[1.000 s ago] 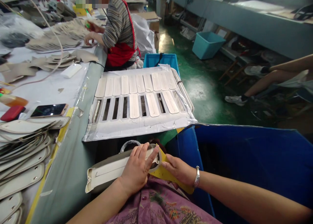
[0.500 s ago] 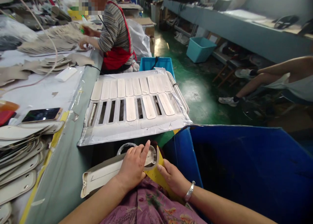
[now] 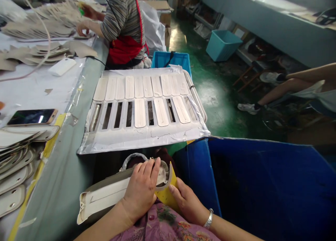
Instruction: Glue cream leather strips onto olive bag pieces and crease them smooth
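Over the last second, less of the yellow sheet [image 3: 167,194] showed beyond the right hand [image 3: 188,201], its grip pinched on it, keeping work at one end. The cream-and-grey piece [image 3: 106,198] lay before the purple shirt [image 3: 168,222] (left hand [image 3: 140,186] on top, its closure hard to tell), its long axis slanting slightly away rightward, rounded end toward the sheet.

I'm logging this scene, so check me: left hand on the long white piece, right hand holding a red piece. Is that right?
Not quite: the right hand holds a yellow piece, not red, as the head view shows. The left hand is on the long white piece.
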`<action>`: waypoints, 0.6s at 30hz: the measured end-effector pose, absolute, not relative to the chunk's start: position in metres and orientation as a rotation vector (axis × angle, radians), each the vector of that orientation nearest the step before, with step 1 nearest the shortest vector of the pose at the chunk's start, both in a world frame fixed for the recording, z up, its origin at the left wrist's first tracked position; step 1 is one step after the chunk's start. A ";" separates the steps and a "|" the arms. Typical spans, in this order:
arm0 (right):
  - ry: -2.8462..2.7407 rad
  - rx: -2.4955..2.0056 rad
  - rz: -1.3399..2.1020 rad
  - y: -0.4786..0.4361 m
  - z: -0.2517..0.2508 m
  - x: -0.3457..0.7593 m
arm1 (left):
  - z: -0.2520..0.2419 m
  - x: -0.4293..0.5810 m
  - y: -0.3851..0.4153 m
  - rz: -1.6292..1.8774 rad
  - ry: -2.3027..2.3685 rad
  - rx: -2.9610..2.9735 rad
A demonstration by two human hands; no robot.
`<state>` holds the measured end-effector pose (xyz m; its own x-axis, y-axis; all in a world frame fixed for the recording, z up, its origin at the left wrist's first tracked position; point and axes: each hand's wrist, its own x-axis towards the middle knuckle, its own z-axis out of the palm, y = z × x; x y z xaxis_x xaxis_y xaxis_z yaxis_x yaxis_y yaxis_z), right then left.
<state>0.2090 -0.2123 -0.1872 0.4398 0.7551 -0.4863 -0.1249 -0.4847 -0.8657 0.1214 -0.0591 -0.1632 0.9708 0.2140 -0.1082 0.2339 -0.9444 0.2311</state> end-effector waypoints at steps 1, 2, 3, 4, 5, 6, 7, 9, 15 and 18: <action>-0.558 -1.764 1.207 -0.212 -0.187 0.212 | -0.163 0.122 -0.059 -0.120 0.336 2.872; -0.574 -1.763 1.229 -0.212 -0.187 0.215 | -0.162 0.122 -0.059 -0.120 0.336 2.869; -0.593 -1.764 1.250 -0.211 -0.186 0.218 | -0.162 0.122 -0.059 -0.119 0.335 2.865; -0.612 -1.772 1.271 -0.211 -0.186 0.221 | -0.162 0.122 -0.059 -0.118 0.334 2.864; -0.635 -1.785 1.289 -0.211 -0.186 0.224 | -0.163 0.122 -0.059 -0.116 0.333 2.865; -0.660 -1.799 1.303 -0.210 -0.186 0.227 | -0.163 0.121 -0.059 -0.115 0.333 2.868; -0.681 -1.813 1.316 -0.210 -0.187 0.229 | -0.164 0.121 -0.059 -0.115 0.334 2.871; -0.704 -1.833 1.332 -0.210 -0.188 0.232 | -0.166 0.120 -0.058 -0.127 0.337 2.874; -0.711 -1.814 1.281 -0.210 -0.193 0.228 | -0.166 0.123 -0.059 -0.166 0.357 2.869; -0.674 -1.807 1.214 -0.212 -0.195 0.221 | -0.165 0.126 -0.060 -0.176 0.354 2.884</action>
<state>0.2213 -0.2117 -0.1945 0.3875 0.7918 -0.4722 -0.0180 -0.5056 -0.8626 0.1257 -0.0602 -0.1653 0.9636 0.2240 -0.1458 0.2516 -0.9443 0.2122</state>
